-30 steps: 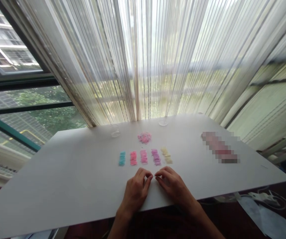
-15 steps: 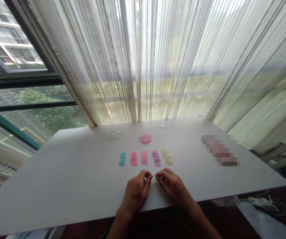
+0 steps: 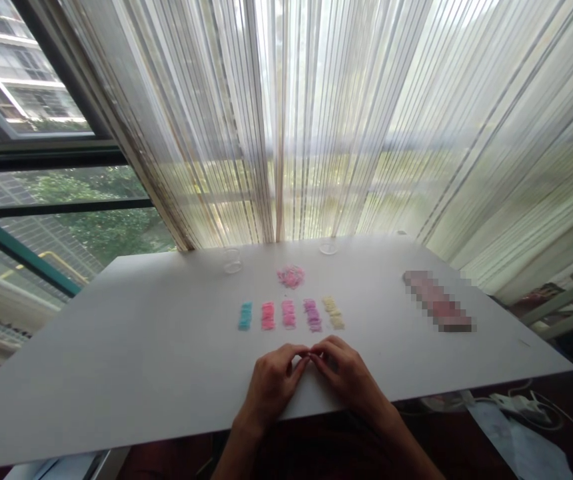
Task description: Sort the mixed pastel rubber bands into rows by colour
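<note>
My left hand and my right hand rest on the white table near its front edge, fingers curled and fingertips meeting in a pinch between them. What they pinch is too small to make out. Just beyond the hands lie short rows of small pieces sorted by colour: teal, pink-red, pink, purple and pale yellow. Farther back sits a loose pink pile.
Two small clear dishes stand near the table's far edge by striped sheer curtains. A blurred-out reddish strip lies on the right of the table. Cables and a white cloth lie on the floor at the right.
The fingertips of both hands have come together from a small gap. The view has shifted slightly.
</note>
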### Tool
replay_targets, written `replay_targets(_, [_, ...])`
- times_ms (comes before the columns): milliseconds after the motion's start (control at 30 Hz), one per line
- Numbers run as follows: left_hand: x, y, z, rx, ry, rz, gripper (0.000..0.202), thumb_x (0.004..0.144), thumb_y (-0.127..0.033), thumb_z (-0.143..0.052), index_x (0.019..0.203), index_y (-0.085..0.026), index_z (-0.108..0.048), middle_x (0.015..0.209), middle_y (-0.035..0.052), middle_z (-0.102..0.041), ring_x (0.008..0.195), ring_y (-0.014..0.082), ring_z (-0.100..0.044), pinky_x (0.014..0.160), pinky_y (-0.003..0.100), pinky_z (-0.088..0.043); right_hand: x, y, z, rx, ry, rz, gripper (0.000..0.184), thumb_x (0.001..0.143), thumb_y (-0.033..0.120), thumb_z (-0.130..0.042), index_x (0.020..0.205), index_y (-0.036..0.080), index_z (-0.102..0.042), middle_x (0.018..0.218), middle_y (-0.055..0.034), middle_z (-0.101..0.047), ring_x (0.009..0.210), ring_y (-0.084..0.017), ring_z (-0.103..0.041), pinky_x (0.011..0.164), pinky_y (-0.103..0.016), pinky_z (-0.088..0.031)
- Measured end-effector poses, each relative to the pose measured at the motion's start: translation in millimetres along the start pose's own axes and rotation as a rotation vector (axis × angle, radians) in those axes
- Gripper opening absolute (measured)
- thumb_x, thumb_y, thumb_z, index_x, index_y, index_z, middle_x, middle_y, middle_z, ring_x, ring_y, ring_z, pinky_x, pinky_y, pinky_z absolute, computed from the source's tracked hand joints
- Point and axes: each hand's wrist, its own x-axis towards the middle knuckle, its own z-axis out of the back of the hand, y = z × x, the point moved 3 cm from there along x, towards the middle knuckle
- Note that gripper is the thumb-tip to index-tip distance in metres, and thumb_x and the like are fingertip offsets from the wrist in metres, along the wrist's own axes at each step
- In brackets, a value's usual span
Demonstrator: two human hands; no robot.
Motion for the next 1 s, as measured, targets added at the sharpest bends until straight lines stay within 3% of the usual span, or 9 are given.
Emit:
replay_targets(400, [0, 1, 1.6, 0.139, -0.092, 0.037, 0.013, 0.097, -0.03, -0.063, 0.091, -0.023, -0.072, 0.084, -0.0007, -0.078, 0.063, 0.0148, -0.067, 0.065, 0.025, -0.05, 1, 1, 2, 0.001, -0.021, -0.026, 0.01, 0.097, 0.024, -0.061, 0.093, 0.023, -0.069, 0.088, -0.0034, -0.068, 0.08, -0.019, -0.066, 0.076, -0.031, -0.055])
replay_targets(633, [-1, -1, 5.4, 0.101, -0.044, 0.077, 0.016, 0.097, -0.03, -0.059, 0.096, -0.025, -0.075, 0.086, -0.0016, -0.078, 0.061, 0.0134, -0.064, 0.066, 0.025, -0.05, 1, 0, 2, 0.021, -0.022, -0.035, 0.012, 0.098, 0.027, -0.061, 0.094, 0.023, -0.072, 0.089, -0.004, -0.069, 0.08, -0.019, -0.067, 0.077, -0.031, -0.055])
replay_targets(733, [0, 13, 27.8, 0.12, -0.027, 0.1, 0.02, 0.097, -0.033, -0.057, 0.099, -0.028, -0.077, 0.089, -0.002, -0.079, 0.063, 0.0137, -0.064, 0.068, 0.025, -0.051, 1, 1, 2, 0.017, 0.002, -0.033, 0.015, 0.099, 0.028, -0.059, 0.098, 0.022, -0.073, 0.091, -0.0047, -0.069, 0.08, -0.019, -0.067, 0.078, -0.032, -0.055])
replay_targets(900, [1, 56, 84.3, 0.23, -0.064, 0.237, 0.023, 0.091, -0.042, -0.061, 0.093, -0.03, -0.08, 0.098, -0.0018, -0.078, 0.066, 0.0144, -0.065, 0.071, 0.026, -0.052, 1, 1, 2, 0.002, 0.012, -0.042, 0.019, 0.101, 0.03, -0.055, 0.096, 0.022, -0.072, 0.09, -0.0052, -0.069, 0.081, -0.02, -0.067, 0.078, -0.032, -0.055])
replay_targets(1000, [0, 72, 101.6, 0.263, -0.057, 0.302, 0.027, 0.09, -0.046, -0.059, 0.092, -0.032, -0.081, 0.098, -0.0023, -0.077, 0.07, 0.0157, -0.068, 0.07, 0.026, -0.052, 1, 1, 2, -0.008, 0.01, -0.042, 0.022, 0.101, 0.033, -0.053, 0.096, 0.022, -0.072, 0.089, -0.0054, -0.069, 0.08, -0.02, -0.067, 0.077, -0.033, -0.056])
